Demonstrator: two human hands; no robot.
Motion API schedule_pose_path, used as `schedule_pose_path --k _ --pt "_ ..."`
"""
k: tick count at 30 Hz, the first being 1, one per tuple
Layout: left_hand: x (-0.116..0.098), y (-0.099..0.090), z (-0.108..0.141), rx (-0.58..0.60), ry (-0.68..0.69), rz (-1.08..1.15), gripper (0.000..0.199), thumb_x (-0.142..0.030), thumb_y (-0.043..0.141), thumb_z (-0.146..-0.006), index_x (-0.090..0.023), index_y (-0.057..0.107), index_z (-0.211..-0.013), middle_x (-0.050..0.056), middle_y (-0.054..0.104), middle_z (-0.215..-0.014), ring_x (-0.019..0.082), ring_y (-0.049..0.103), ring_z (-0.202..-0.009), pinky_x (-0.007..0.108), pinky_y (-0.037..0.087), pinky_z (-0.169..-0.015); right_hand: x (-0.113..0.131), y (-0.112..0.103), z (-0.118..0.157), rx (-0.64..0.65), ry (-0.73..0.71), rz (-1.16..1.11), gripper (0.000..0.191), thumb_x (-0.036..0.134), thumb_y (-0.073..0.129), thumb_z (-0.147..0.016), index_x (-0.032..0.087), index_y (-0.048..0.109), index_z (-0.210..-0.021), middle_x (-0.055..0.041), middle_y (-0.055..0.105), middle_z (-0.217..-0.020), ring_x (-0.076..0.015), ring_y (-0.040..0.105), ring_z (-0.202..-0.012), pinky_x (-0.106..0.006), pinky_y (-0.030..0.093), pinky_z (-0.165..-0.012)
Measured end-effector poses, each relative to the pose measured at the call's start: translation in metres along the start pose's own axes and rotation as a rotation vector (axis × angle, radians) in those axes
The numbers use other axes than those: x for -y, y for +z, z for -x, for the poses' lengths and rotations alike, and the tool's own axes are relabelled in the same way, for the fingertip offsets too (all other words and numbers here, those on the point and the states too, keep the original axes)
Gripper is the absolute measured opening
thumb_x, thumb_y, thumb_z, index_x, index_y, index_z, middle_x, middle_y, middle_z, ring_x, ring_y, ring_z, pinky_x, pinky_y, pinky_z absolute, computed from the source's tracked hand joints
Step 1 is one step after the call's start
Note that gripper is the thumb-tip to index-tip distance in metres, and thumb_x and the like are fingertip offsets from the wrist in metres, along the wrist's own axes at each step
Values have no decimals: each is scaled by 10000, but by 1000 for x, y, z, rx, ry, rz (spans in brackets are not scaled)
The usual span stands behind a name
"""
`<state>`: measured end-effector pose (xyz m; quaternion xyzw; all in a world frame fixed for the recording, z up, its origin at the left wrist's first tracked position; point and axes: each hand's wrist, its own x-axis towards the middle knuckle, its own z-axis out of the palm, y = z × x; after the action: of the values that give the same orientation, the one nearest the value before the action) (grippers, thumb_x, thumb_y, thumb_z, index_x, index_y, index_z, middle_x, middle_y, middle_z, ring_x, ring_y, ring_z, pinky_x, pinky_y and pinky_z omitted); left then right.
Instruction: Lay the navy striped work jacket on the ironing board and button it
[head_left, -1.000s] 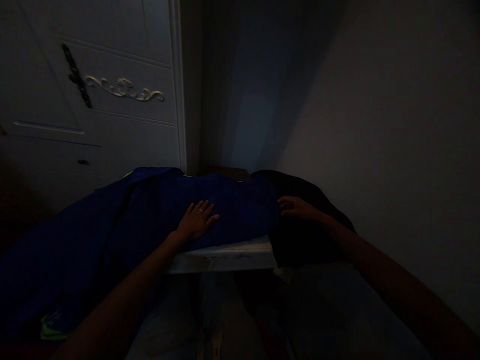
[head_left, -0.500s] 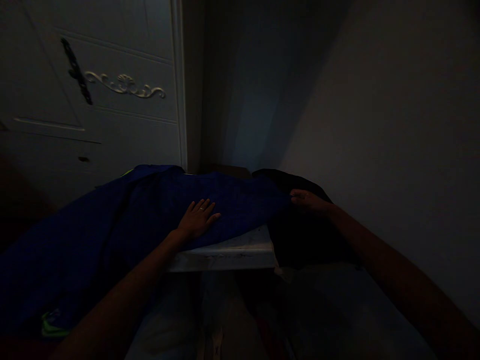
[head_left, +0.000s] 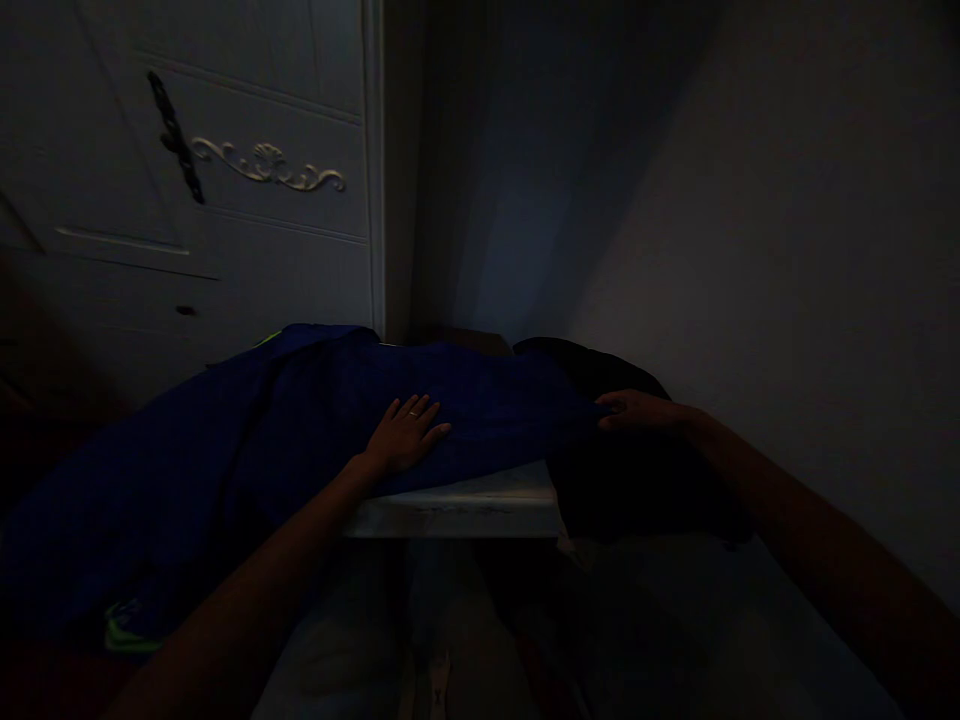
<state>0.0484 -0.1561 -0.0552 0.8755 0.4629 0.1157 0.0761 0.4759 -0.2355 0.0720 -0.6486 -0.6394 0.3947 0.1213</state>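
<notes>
A dark blue garment (head_left: 315,420) with bright green trim lies spread over a pale tabletop (head_left: 480,490) and hangs down at the left. My left hand (head_left: 405,432), with a ring on one finger, rests flat on the cloth, fingers spread. At the right, my right hand (head_left: 637,410) pinches the narrow end of the blue garment, which stretches between the two hands. A black cloth (head_left: 637,490) lies beneath and beyond my right hand, draped over the table's right side. Dim light hides the garment's finer details.
A white door or cabinet panel (head_left: 292,260) with a dark handle (head_left: 176,140) and scroll ornament (head_left: 270,165) stands behind at the left. A plain wall (head_left: 787,250) rises at the right. A brownish box-like object (head_left: 480,341) sits behind the garment.
My right hand has pulled the garment's end slightly right and toward me, drawing the cloth into taut creases. My left hand stays flat on it. The view has shifted a little.
</notes>
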Motion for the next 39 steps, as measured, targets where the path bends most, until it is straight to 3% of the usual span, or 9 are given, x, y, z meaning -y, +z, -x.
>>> schedule_pose_path --k 5,8,10,13,16,22,25,28,39 --pt "4 -6 -6 45 -41 126 700 -588 145 -965 -190 399 -1482 83 305 -1578 275 202 -1483 517 98 -1192 -1 -6 -7 -172 100 166 560 372 761 -640 169 653 -1150 -90 709 -853 -195 623 -628 -326 518 -581" --pt "16 -17 -16 107 -86 380 681 -543 97 -975 -221 536 -1383 65 490 -1473 256 418 -1385 457 282 -1143 21 -2 -18 -514 -148 308 471 272 621 -745 180 625 -1208 -130 685 -1092 -263 656 -933 -429 523 -865" --pt "25 -26 -25 116 -120 519 738 -607 122 -954 -184 669 -1211 85 678 -1249 257 629 -1149 374 467 -976 45 11 -31 -632 -353 357 443 240 543 -800 188 609 -1236 -129 629 -1232 -272 604 -1108 -454 450 -1008" --pt "38 -43 -37 9 -181 470 722 -649 224 -926 -125 712 -1014 102 747 -973 248 697 -884 323 529 -761 87 45 -60 -524 -578 415 434 271 535 -840 197 596 -1263 -119 592 -1288 -275 553 -1200 -462 394 -1075" --pt "47 -58 -48 -123 -189 309 511 -483 320 -953 -131 655 -1114 123 701 -1126 247 655 -1029 332 495 -880 122 81 -101 -343 -711 471 483 335 551 -871 214 540 -1338 -111 543 -1369 -274 490 -1282 -458 344 -1119" --pt "67 -62 -58 -126 -138 44 471 -408 469 -907 -167 543 -1304 176 489 -1452 310 395 -1387 469 312 -1118 157 118 -190 -373 -491 563 584 435 431 -951 140 418 -1455 -152 377 -1532 -273 325 -1427 -424 235 -1177" --pt "80 -50 -59 -47 -189 -87 618 -516 365 -940 -157 416 -1441 193 334 -1553 316 239 -1468 532 224 -1149 158 124 -222 -336 -337 591 664 486 352 -981 83 321 -1508 -171 257 -1586 -268 225 -1473 -408 185 -1191" --pt "90 -36 -57 21 -258 -94 724 -598 222 -951 -150 308 -1513 208 306 -1558 316 281 -1452 534 236 -1139 147 133 -241 -261 -305 603 687 523 312 -988 83 312 -1515 -174 259 -1584 -277 219 -1476 -425 181 -1188" --pt "93 -25 -53 -9 -267 -95 766 -642 180 -941 -160 296 -1526 195 300 -1564 316 281 -1452 520 213 -1152 115 153 -259 -193 -254 593 756 614 136 -980 133 157 -1562 -107 67 -1633 -230 43 -1509 -452 71 -1200"
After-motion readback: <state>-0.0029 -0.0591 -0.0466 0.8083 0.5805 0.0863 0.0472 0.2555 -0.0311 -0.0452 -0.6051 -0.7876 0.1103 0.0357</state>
